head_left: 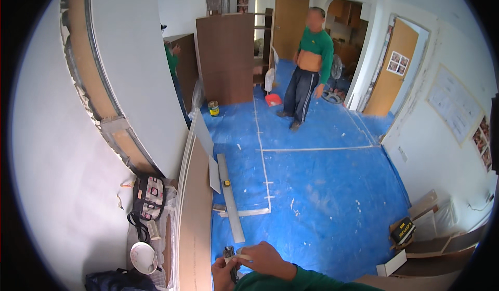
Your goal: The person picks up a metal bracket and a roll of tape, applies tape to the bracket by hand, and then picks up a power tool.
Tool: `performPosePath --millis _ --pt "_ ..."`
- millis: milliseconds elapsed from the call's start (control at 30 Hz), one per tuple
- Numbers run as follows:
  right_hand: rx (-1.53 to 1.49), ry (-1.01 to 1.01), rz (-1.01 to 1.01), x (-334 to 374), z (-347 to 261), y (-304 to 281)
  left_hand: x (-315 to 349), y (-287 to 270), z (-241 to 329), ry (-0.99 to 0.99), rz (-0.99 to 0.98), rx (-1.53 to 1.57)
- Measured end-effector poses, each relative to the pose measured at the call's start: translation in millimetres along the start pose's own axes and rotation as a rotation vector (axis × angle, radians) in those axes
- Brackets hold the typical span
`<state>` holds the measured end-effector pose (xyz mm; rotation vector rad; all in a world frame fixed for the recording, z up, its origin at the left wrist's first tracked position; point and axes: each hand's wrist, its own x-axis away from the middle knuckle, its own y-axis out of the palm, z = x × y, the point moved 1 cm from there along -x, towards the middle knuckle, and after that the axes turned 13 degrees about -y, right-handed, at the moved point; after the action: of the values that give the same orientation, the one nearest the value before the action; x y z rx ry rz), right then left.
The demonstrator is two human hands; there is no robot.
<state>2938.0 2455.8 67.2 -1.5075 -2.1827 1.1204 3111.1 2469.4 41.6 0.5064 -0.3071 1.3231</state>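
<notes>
Fingers of left hand (222, 276) clamp a dark object (228, 251), presumably steadying it, while right hand (266, 260) pinches a pale strip (242, 257) across it.

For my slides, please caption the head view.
Left hand and right hand meet at a small dark item; beyond, a person stands on blue sheeting.

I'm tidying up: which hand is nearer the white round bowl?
Left: the left hand is right of the white round bowl, across the pale brown board; the right hand is farther right.
</notes>
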Motion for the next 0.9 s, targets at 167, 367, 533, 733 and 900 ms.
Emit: performPosePath --millis 167,367,533,733,900 --pt "-0.078 -0.022 -0.043 3.3 -8.8 -8.1 -11.2 -16.6 -21.0 -0.118 0.039 0.323" --pt "0.009 -0.097 -0.083 0.6 -12.0 -3.6 -2.5 -23.6 -23.3 -0.066 0.12 0.235" --pt "0.095 -0.103 0.032 0.3 -5.8 6.7 4.3 -9.7 -13.6 -0.014 0.144 0.256" --pt "-0.076 -0.039 0.033 -7.1 -3.6 -14.6 17.1 -2.4 0.8 -0.065 0.163 0.175" --pt "-0.349 -0.151 0.052 -14.5 6.0 -18.1 -4.7 -10.4 -8.0 -0.234 -0.014 0.449"
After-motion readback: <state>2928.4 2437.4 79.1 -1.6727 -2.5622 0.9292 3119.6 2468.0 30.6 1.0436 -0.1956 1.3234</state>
